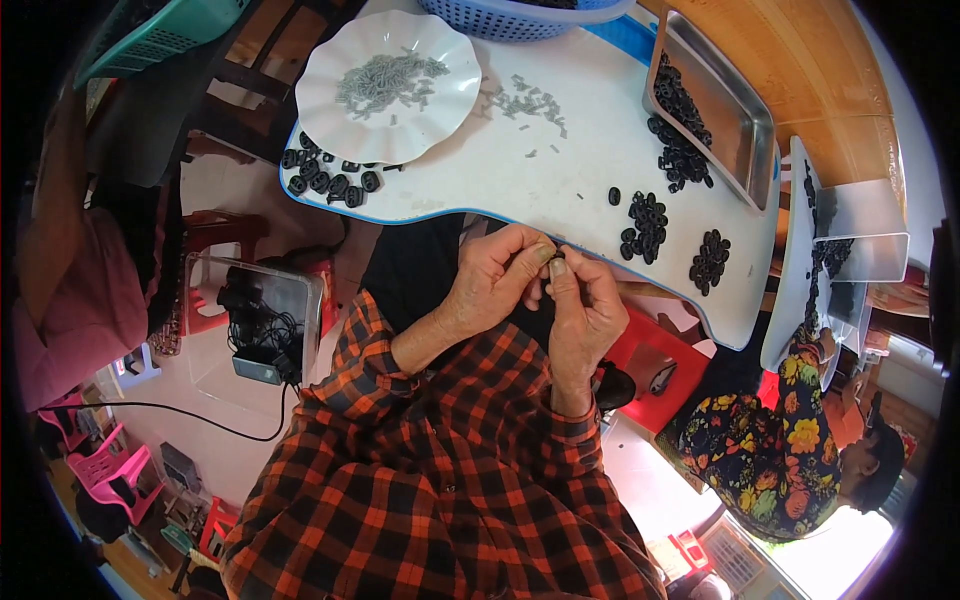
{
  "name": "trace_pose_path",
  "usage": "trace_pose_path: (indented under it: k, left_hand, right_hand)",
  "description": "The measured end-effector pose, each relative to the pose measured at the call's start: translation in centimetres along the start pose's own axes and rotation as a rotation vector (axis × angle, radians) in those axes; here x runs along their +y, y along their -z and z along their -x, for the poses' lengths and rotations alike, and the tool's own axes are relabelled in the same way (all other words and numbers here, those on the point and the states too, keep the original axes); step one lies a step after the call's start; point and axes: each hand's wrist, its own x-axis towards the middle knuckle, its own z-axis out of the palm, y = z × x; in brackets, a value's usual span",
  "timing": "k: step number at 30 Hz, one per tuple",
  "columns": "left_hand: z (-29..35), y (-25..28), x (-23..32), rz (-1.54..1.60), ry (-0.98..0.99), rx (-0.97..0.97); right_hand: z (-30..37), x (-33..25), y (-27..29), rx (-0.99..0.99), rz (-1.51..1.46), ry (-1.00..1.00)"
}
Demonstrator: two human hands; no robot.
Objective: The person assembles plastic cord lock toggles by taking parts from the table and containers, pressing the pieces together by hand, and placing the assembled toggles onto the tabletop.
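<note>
While both my hands meet just off the near edge of the white counter (560, 190), a small black ring (556, 266) sits pinched between them at the fingertips. My left hand (495, 280) comes in from the left, fingers curled narrow, its thumb and forefinger closing on the ring's left side. My right hand (585, 310) rises from below, its thumb tip pressed against the ring from the right; the ring itself is mostly hidden by the fingers, so only a dark sliver shows. Both hands hover over my lap, apart from the counter, in orange-and-black plaid sleeves (440, 470).

On the counter, far of my hands and slightly right, lie two small heaps of black rings (648, 222), with a single ring just to their left. At the far left stands a white scalloped plate (330, 100) holding small grey pins (385, 80); more grey pins (530, 102) are scattered to its right. A row of larger black pieces (325, 178) lies at the counter's left edge, near of the plate. A metal tray (745, 130) with more black rings stands at the far right. A blue basket (520, 15) sits at the far edge. Another person in a flowered sleeve (770, 440) is at the right.
</note>
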Motion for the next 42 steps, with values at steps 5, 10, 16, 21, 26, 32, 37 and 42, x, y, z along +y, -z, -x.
trace_pose_path:
  k: [5,10,16,21,26,32,37,42]
  left_hand:
    - [-0.1,-0.2,-0.2,0.165,0.011,-0.043]
    - [0.0,-0.2,-0.3,0.160,0.037,-0.041]
    - [0.1,-0.6,-0.2,0.104,0.011,0.008]
    - [0.2,-0.8,-0.2,0.040,0.018,-0.011]
    - [0.2,-1.3,-0.2,-0.028,0.033,-0.031]
    - [-0.2,-1.9,-0.1,-0.024,0.100,-0.043]
    - [-1.0,-2.7,0.8,-0.307,-0.017,-0.044]
    - [-5.0,-2.9,1.0,-0.816,-0.471,-0.023]
  right_hand:
    - [0.1,1.0,1.2,-0.025,-0.061,-0.090]
    - [0.2,1.1,1.6,-0.033,-0.050,-0.092]
    - [0.0,-0.4,1.1,-0.067,-0.180,-0.120]
    - [0.1,0.1,1.6,-0.059,-0.106,-0.087]
    - [0.1,1.3,2.0,-0.038,-0.020,0.015]
    - [0.2,1.3,2.5,0.000,-0.143,-0.102]
    - [0.1,2.7,4.1,0.120,-0.108,-0.124]
    - [-0.1,2.4,5.1,0.185,-0.057,-0.147]
